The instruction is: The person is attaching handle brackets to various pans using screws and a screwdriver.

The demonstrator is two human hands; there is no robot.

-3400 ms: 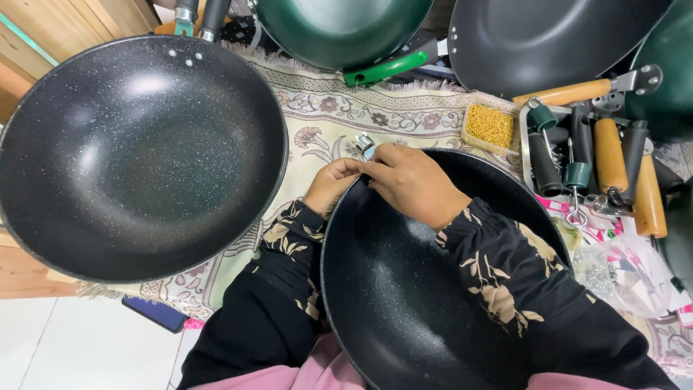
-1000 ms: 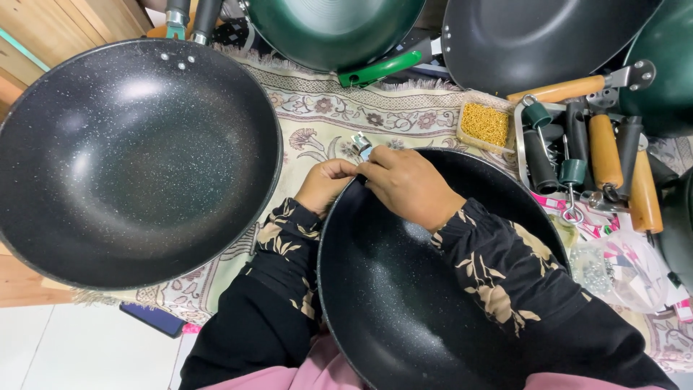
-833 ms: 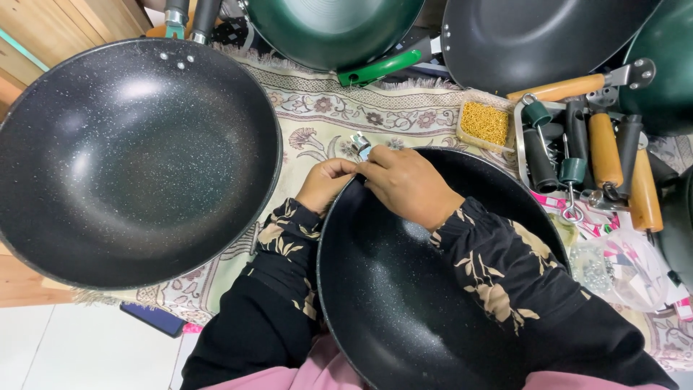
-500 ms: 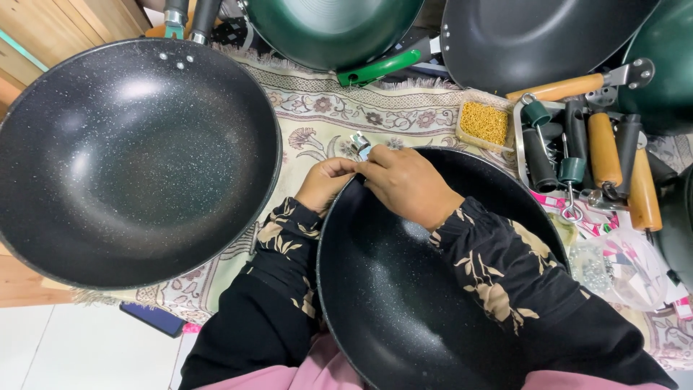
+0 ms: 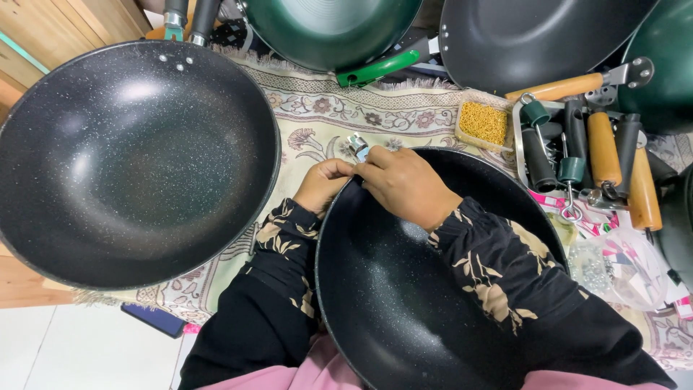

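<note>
Fingers of both hands, left and right, pinch a metal bracket (shiny) at the speckled wok's rim.

We are looking at a small cookware assembly workplace set up on a floor: several handle-less black woks and green ones lie around a patterned rug, beside a tray of loose wooden and dark handles, a small box of yellow fasteners and clear bags of hardware, with tiled floor and wooden boards at the edges
</note>
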